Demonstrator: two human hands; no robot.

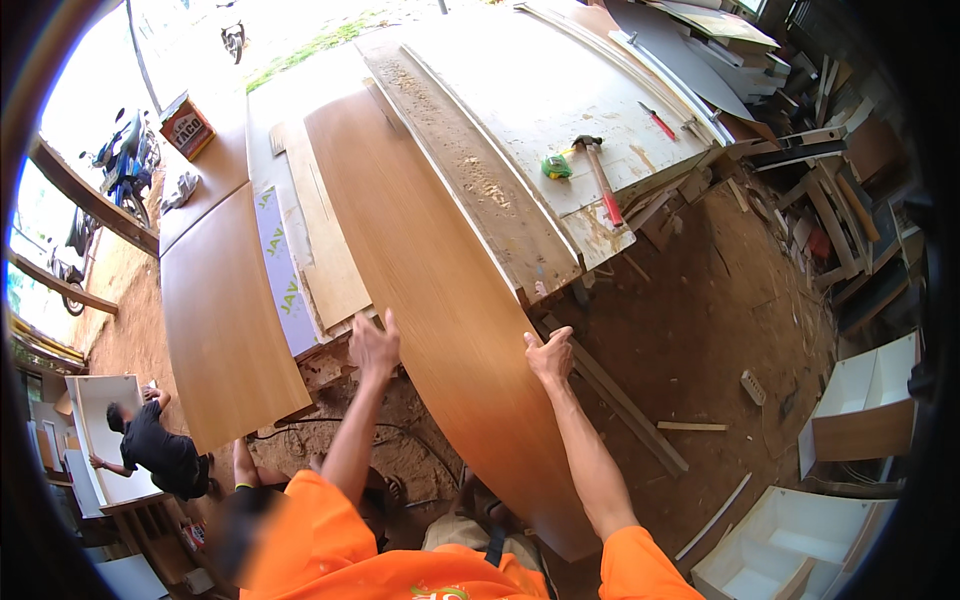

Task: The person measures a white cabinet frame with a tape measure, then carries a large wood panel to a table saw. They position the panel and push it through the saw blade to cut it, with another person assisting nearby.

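A long wood-grain panel (440, 270) lies lengthwise on the worktable, its near end sticking out past the table edge toward my body. My left hand (374, 348) is at the panel's left edge, thumb up and fingers bent, just beyond the end of a thin plywood strip (325, 255). On the opposite edge, my right hand (549, 354) closes around the rim with its thumb raised. The undersides of both grips are hidden. Another wood-grain panel (225, 310) rests to the left, beside a lilac printed strip (272, 250).
A hammer (600, 185), green tape measure (556, 167) and red-handled tool (658, 121) lie on the white boards (560, 90). A red can (187, 127) stands far left. Timber lengths (625, 410) lean at right. A person in black (165, 455) works at a white cabinet (110, 400).
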